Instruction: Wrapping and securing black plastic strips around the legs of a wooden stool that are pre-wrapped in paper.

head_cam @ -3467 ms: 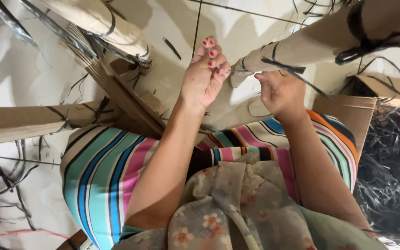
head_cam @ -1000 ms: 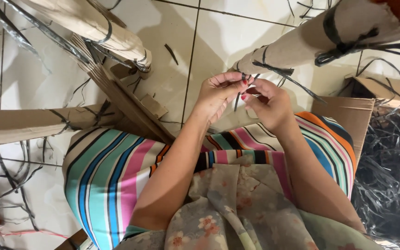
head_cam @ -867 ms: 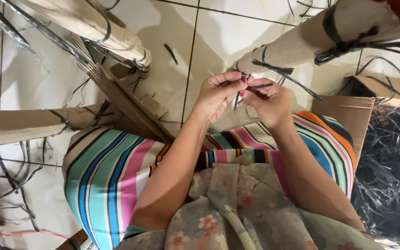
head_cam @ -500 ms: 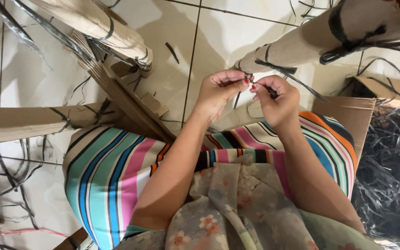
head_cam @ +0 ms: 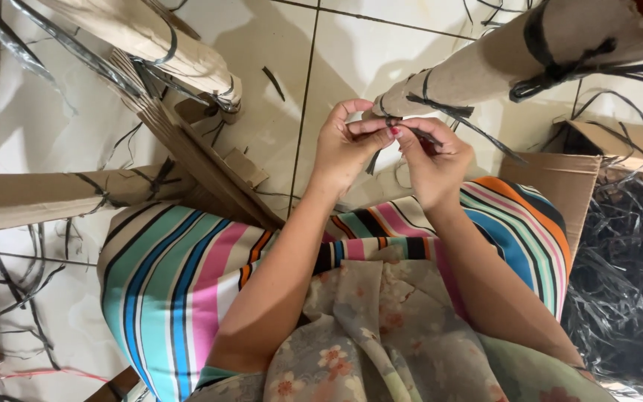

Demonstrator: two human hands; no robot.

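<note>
White tiled floor (head_cam: 351,52) under rolled brown cardboard tubes (head_cam: 485,71) | I see left hand (head_cam: 344,145) and right hand (head_cam: 433,160) meeting above striped lap, both pinching thin black plastic strip (head_cam: 400,126) between fingertips, against nearest tube | black strip heap (head_cam: 626,275) right

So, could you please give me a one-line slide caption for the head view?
Both hands, left hand and right hand, pinch a black strip against a cardboard roll over a striped skirt.
</note>
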